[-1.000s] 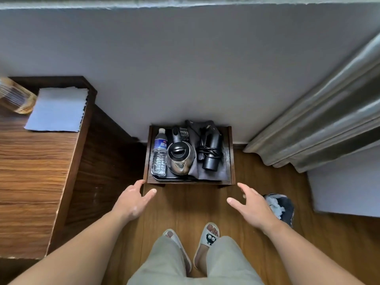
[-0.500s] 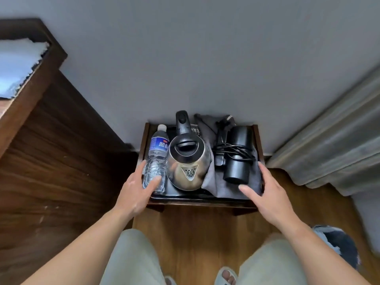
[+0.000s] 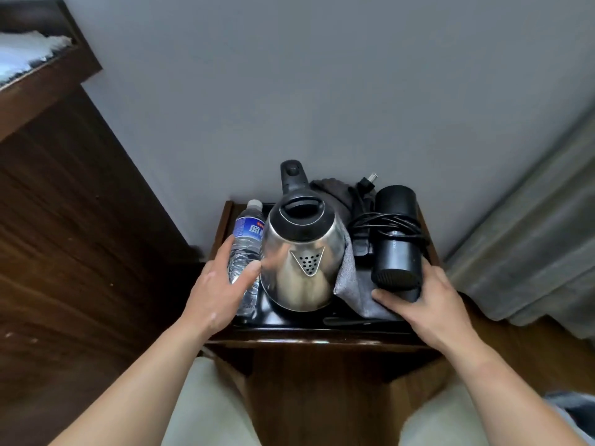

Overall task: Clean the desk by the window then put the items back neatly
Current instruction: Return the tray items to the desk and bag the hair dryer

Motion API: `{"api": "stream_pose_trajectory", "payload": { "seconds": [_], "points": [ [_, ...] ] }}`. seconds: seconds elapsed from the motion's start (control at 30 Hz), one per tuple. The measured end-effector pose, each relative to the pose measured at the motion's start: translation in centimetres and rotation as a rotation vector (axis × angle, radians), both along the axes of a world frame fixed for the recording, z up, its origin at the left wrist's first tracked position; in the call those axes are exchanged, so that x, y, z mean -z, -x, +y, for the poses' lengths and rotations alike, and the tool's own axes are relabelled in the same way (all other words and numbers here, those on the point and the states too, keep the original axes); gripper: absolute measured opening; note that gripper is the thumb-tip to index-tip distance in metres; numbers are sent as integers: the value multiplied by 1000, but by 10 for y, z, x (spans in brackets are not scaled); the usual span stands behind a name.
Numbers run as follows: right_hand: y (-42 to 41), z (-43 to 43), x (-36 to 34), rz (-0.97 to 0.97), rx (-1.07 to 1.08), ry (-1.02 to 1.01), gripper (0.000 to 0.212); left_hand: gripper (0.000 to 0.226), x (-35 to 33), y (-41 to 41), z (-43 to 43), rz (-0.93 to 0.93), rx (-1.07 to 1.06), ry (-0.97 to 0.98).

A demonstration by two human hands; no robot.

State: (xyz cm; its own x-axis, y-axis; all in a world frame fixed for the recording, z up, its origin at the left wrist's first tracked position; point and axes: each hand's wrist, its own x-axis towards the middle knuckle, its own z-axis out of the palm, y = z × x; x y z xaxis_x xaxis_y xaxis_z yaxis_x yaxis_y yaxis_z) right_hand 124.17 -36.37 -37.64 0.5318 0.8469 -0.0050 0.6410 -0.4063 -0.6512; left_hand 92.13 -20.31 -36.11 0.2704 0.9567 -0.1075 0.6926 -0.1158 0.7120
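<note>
On the low surface, left grip wraps the bottle, right grip clamps the dryer; better lift both straight up, clear of the kettle.

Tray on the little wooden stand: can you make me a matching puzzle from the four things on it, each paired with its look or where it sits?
Things:
1. water bottle
2. kettle
3. hair dryer
4. grey cloth

Descriptions:
A. black, with a cord wound around it, gripped by the right hand
B. shiny steel, standing in the middle
C. clear with a blue label, held by the left hand
D. lying under the black thing on the right

Pairs: 1-C, 2-B, 3-A, 4-D.
</note>
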Motion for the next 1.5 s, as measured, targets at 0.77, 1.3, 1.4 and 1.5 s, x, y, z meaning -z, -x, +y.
{"api": "stream_pose_trajectory", "payload": {
  "seconds": [0.77,1.3,1.4,1.5],
  "points": [
    [18,-51,-179,79,24,-271,81,72,-162,4,-75,-202,-177,-93],
    [50,-82,-499,137,-176,-233,84,97,-489,63,-166,-237,-323,-29],
    [73,-75,-510,154,-254,-271,77,96,-499,88,-179,-240,-393,-53],
    [106,-71,-515,155,-302,-249,78,90,-503,124,-191,-222,-437,-57]
  ]
}}
